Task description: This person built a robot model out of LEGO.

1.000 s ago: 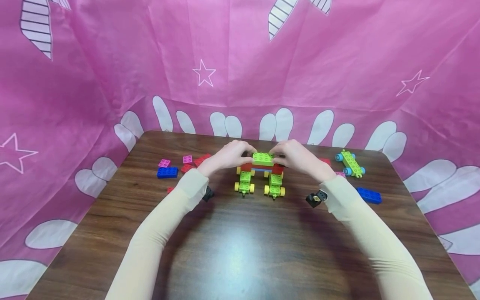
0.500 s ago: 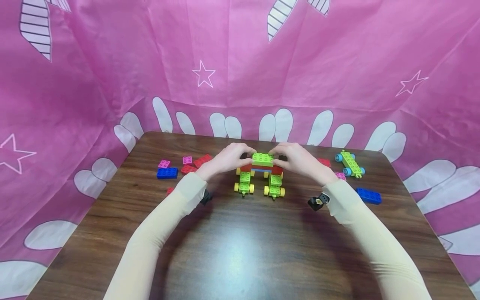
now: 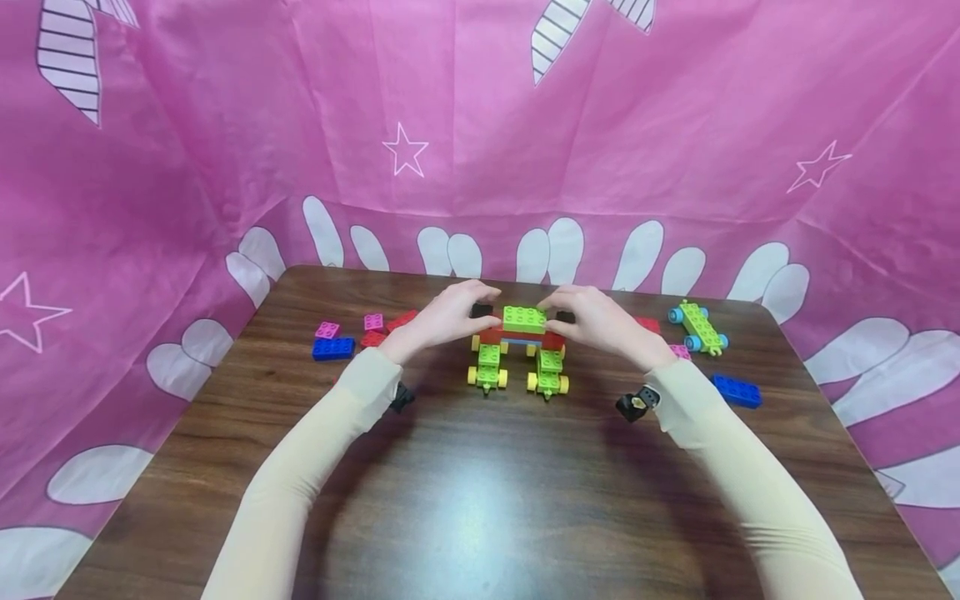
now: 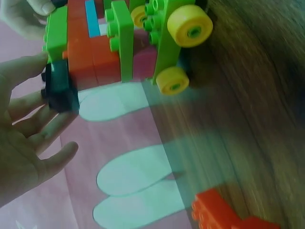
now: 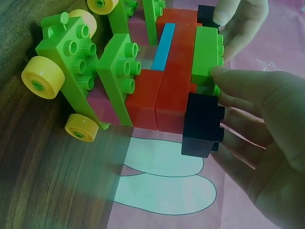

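Observation:
A toy-brick build stands in the middle of the table in the head view. Two green wheeled bases [image 3: 488,375] with yellow wheels carry red bricks [image 5: 175,81], topped by a light green brick [image 3: 523,318]. Black bricks [image 5: 202,124] flank the green one at both ends. My right hand [image 3: 596,317] pinches the green brick's right end, its thumb on the near side and the other fingers partly hidden behind the black brick. At the left end, my left hand [image 3: 450,314] has its fingers spread around the other black brick [image 4: 59,87], fingertips a little away from the green brick.
Pink bricks [image 3: 373,322], red bricks [image 3: 372,339] and a blue brick [image 3: 333,348] lie to the left. On the right are a green base with blue wheels [image 3: 697,327], another blue brick [image 3: 736,390] and a red brick [image 3: 648,324]. Pink cloth hangs behind the table.
My left hand has eased off the green brick and shifted slightly left, leaving a small gap. My right hand stays at the brick's right end, and the build has hardly moved.

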{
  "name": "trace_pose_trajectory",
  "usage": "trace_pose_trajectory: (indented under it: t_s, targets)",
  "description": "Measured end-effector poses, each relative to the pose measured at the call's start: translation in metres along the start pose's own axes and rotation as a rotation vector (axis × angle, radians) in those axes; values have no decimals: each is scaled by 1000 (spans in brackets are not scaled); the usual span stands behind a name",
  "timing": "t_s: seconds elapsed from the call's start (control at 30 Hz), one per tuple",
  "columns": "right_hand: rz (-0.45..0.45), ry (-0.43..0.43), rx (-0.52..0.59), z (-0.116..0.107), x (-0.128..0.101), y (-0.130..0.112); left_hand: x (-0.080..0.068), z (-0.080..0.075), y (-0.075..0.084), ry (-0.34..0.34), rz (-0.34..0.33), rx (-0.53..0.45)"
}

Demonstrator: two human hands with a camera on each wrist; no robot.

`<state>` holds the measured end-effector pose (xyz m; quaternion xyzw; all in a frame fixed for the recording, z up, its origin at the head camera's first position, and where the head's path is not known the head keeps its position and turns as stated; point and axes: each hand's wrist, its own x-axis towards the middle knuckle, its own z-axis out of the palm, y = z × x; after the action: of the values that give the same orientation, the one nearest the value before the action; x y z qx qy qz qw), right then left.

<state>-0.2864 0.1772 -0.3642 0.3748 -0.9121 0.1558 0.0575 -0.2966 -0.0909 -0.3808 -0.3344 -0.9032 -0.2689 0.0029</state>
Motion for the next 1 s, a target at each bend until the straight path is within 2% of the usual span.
trace_pose_trajectory:
  t_s: [0.27, 0.63, 0.83, 1.0]
  targets:
    - [5, -11, 16, -2, 0, 5, -25, -25, -20, 42, -36, -51]
    - [5, -15, 17, -1, -2, 10, -82, -59, -71, 96, -192, -42]
    - [1, -12, 22, 0, -3, 9, -114, -66, -103, 101, -232, 9]
    - [-8, -13, 19, 1, -3, 9, -143, -66, -124, 89, -295, 57]
